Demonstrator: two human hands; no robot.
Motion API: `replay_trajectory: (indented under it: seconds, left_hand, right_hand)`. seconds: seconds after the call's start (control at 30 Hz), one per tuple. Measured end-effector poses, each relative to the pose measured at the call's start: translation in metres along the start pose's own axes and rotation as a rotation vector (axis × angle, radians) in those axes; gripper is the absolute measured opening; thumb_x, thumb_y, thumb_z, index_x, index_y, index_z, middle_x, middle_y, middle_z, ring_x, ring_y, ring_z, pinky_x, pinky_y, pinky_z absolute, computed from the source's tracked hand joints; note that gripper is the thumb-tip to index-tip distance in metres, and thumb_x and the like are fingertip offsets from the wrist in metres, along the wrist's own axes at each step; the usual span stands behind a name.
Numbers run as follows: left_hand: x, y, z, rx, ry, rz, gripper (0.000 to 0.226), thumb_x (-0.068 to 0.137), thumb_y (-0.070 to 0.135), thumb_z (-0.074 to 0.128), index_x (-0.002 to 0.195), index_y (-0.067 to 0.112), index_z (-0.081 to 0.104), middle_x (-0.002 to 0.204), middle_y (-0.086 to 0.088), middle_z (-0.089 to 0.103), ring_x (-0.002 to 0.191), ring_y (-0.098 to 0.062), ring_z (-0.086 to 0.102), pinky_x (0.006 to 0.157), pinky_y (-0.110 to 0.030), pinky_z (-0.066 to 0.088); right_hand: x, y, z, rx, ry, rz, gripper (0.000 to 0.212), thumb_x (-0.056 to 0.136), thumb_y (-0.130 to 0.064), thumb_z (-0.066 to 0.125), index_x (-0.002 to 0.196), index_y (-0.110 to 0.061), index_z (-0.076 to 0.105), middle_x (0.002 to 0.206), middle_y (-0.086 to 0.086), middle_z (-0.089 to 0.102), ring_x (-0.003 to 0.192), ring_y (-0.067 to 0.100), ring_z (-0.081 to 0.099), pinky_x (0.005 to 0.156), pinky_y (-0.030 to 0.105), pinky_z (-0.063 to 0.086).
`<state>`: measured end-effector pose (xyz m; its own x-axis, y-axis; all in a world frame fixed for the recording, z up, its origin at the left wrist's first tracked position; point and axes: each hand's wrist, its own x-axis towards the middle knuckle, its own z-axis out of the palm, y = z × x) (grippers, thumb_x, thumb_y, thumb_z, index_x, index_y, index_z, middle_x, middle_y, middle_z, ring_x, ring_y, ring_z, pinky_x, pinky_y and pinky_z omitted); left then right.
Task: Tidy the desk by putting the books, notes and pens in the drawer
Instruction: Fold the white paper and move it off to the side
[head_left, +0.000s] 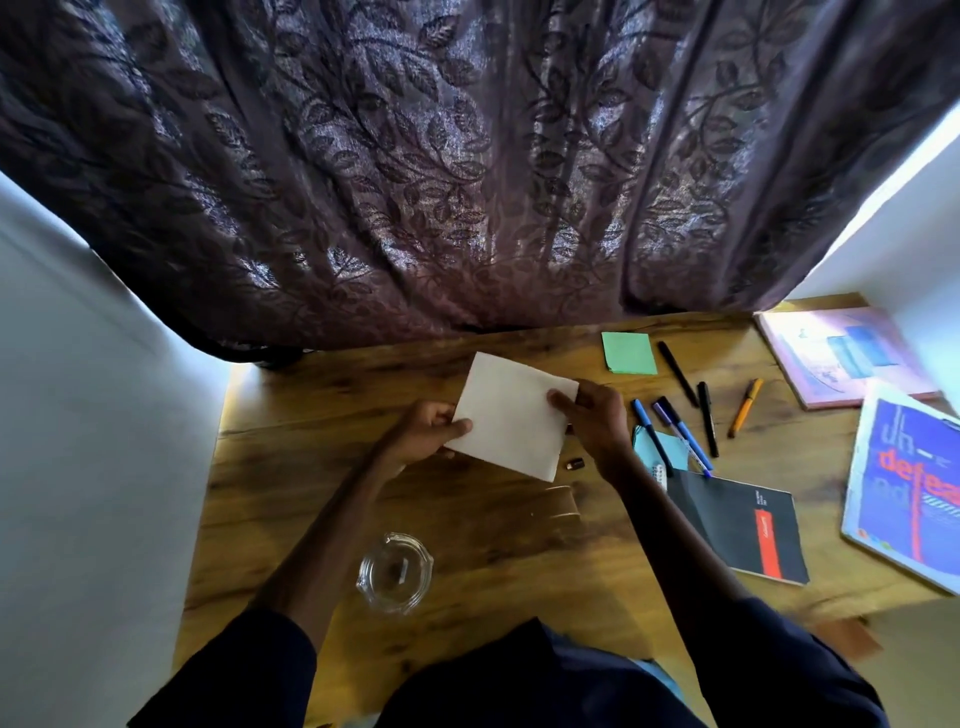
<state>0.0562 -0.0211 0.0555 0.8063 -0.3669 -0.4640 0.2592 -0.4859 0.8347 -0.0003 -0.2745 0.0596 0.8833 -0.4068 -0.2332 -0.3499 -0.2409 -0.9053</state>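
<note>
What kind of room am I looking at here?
Probably a home study corner. A wooden desk stands against a leaf-patterned curtain, with pens, green sticky notes and a black notebook scattered on it. Both hands hold a white paper.

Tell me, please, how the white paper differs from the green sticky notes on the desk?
The white paper is held at its edges by the left hand and right hand; the green sticky notes lie untouched on the desk. The white paper looks larger and sits tilted; the green sticky notes lie nearly square to the desk's far edge. Both are plain rectangles.
</note>
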Motion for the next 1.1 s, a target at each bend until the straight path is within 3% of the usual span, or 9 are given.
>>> replay_trajectory:
  seconds: [0.1, 0.33, 0.43, 0.5, 0.63, 0.7, 0.77, 0.87, 1.1]
  left_hand:
    - [-0.008, 0.003, 0.011, -0.092, -0.046, -0.055, 0.03, 0.094, 0.019, 0.07, 0.121, 0.006, 0.067, 0.094, -0.006, 0.078, 0.085, -0.019, 0.076, 0.076, -0.031, 0.062]
    - [-0.034, 0.022, 0.037, -0.219, 0.209, -0.109, 0.031, 0.09, 0.009, 0.074, 0.117, -0.004, 0.066, 0.085, -0.016, 0.076, 0.068, -0.017, 0.073, 0.064, -0.023, 0.061]
    - [-0.044, 0.03, 0.05, -0.207, 0.286, -0.104, 0.028, 0.086, 0.011, 0.078, 0.111, 0.0, 0.07, 0.079, -0.013, 0.076, 0.065, -0.016, 0.071, 0.067, -0.03, 0.061]
    - [-0.05, 0.037, 0.058, -0.173, 0.313, -0.092, 0.021, 0.083, 0.015, 0.081, 0.1, 0.005, 0.073, 0.077, -0.01, 0.076, 0.064, -0.016, 0.07, 0.07, -0.036, 0.062]
    - [-0.068, 0.056, 0.07, -0.315, 0.266, -0.051, 0.014, 0.077, 0.016, 0.085, 0.084, 0.005, 0.078, 0.078, -0.018, 0.076, 0.065, -0.024, 0.068, 0.069, -0.036, 0.058]
    - [-0.075, 0.063, 0.073, -0.384, 0.249, -0.046, 0.005, 0.081, 0.009, 0.082, 0.078, 0.009, 0.077, 0.082, -0.022, 0.076, 0.07, -0.027, 0.068, 0.071, -0.038, 0.057]
    - [-0.077, 0.065, 0.076, -0.413, 0.233, -0.057, 0.003, 0.084, 0.003, 0.077, 0.084, 0.006, 0.077, 0.084, -0.023, 0.075, 0.073, -0.029, 0.069, 0.076, -0.041, 0.058]
    - [-0.076, 0.064, 0.076, -0.447, 0.194, -0.113, 0.012, 0.086, 0.002, 0.074, 0.097, 0.0, 0.077, 0.081, -0.019, 0.076, 0.068, -0.023, 0.07, 0.07, -0.032, 0.059]
    - [-0.082, 0.068, 0.073, -0.585, 0.043, -0.189, 0.025, 0.094, 0.011, 0.068, 0.109, -0.009, 0.07, 0.105, -0.027, 0.072, 0.08, -0.029, 0.071, 0.074, -0.037, 0.062]
  right_hand:
    - [-0.007, 0.003, -0.017, 0.0, 0.075, -0.017, 0.022, 0.091, -0.03, 0.072, 0.103, -0.012, 0.071, 0.097, 0.0, 0.074, 0.084, 0.016, 0.073, 0.064, 0.032, 0.062]
    - [-0.031, -0.003, -0.027, -0.37, 0.209, -0.238, 0.021, 0.096, -0.016, 0.057, 0.081, -0.008, 0.071, 0.071, 0.002, 0.068, 0.059, 0.014, 0.061, 0.049, 0.023, 0.038]
    - [-0.052, -0.011, -0.016, -0.49, 0.22, -0.408, 0.017, 0.093, -0.015, 0.061, 0.089, -0.01, 0.077, 0.081, 0.005, 0.072, 0.063, 0.015, 0.064, 0.051, 0.019, 0.04]
    - [-0.07, -0.022, -0.007, -0.505, 0.188, -0.5, 0.016, 0.091, -0.015, 0.067, 0.102, -0.011, 0.078, 0.093, 0.004, 0.076, 0.065, 0.008, 0.063, 0.052, 0.008, 0.04]
    - [-0.095, -0.029, 0.005, -0.492, 0.081, -0.563, 0.016, 0.089, -0.027, 0.074, 0.105, -0.021, 0.077, 0.095, -0.004, 0.076, 0.07, 0.003, 0.067, 0.054, 0.02, 0.054]
    - [-0.099, -0.027, 0.005, -0.504, 0.054, -0.575, 0.015, 0.089, -0.03, 0.075, 0.104, -0.026, 0.077, 0.095, -0.007, 0.076, 0.073, 0.002, 0.067, 0.056, 0.019, 0.053]
    - [-0.101, -0.026, 0.002, -0.489, 0.046, -0.593, 0.016, 0.088, -0.028, 0.077, 0.104, -0.026, 0.078, 0.097, -0.007, 0.076, 0.074, 0.002, 0.068, 0.057, 0.02, 0.055]
    - [-0.105, -0.028, -0.003, -0.431, 0.057, -0.603, 0.017, 0.086, -0.028, 0.079, 0.102, -0.024, 0.079, 0.1, -0.006, 0.076, 0.073, 0.001, 0.069, 0.057, 0.024, 0.057]
    - [-0.117, -0.019, -0.005, -0.491, 0.085, -0.582, 0.022, 0.083, -0.023, 0.081, 0.104, -0.018, 0.077, 0.114, 0.002, 0.073, 0.089, 0.015, 0.074, 0.062, 0.019, 0.057]
